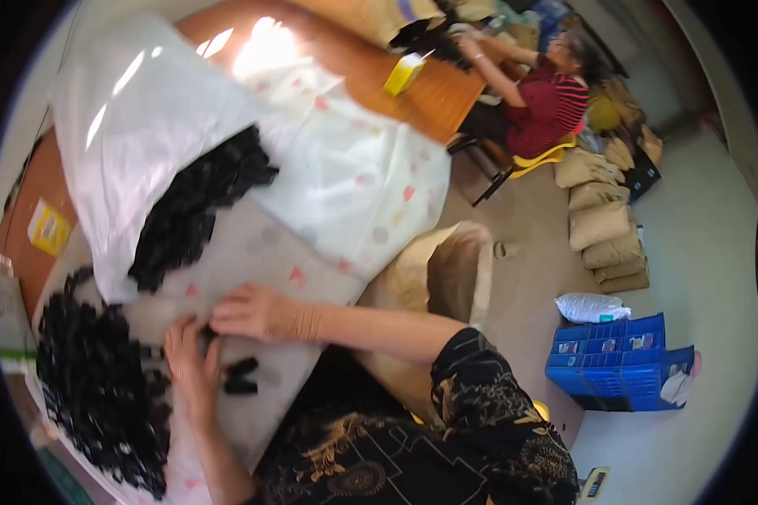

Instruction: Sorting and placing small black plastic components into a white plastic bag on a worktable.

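Two heaps of small black pieces [101, 387] on the patterned cloth [354, 177], two loose black pieces [241, 377] beside them, two blue crates [615, 362] right of the cloth

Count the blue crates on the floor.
2: both at right on the floor, side by side, the left blue crate touching the right blue crate. More may be hidden beneath.

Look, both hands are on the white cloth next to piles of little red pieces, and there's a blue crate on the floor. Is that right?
Not quite: the little pieces are black, not red. The head view shows the left hand and right hand on the white cloth beside them, and the blue crate is on the floor.
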`<state>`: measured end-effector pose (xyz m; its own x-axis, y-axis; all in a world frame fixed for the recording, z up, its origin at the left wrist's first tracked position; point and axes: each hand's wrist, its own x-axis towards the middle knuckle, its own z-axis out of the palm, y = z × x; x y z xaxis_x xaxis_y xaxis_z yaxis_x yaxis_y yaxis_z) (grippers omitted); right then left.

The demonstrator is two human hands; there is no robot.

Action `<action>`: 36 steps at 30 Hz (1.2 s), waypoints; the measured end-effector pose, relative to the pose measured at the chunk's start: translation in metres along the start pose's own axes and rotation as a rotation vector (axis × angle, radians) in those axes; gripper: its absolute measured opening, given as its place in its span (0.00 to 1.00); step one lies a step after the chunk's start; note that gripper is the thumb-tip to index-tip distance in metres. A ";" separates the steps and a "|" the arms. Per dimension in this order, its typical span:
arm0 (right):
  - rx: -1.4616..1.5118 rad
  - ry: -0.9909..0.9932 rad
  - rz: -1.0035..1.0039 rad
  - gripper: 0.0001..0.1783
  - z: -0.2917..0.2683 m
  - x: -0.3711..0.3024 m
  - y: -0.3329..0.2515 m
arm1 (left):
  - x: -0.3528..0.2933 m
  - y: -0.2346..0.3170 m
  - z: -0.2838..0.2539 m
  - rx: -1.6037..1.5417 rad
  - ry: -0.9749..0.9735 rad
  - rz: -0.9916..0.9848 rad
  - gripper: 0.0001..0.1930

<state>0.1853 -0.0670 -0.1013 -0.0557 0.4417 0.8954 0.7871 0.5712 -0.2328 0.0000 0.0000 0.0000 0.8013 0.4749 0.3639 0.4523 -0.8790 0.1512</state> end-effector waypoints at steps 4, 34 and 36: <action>0.053 -0.273 0.020 0.16 -0.116 -0.097 -0.003 | -0.046 0.118 0.106 -0.331 0.059 -0.186 0.20; 0.096 -0.412 0.188 0.15 -0.159 -0.113 -0.026 | -0.068 0.150 0.131 -0.493 -0.138 -0.295 0.21; 0.084 -0.411 0.181 0.15 -0.158 -0.114 -0.026 | -0.068 0.150 0.132 -0.492 -0.138 -0.291 0.21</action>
<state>0.2689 -0.2416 -0.1375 -0.1744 0.7680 0.6163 0.7548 0.5062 -0.4172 0.0645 -0.1582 -0.1232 0.7298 0.6721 0.1256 0.4529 -0.6128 0.6475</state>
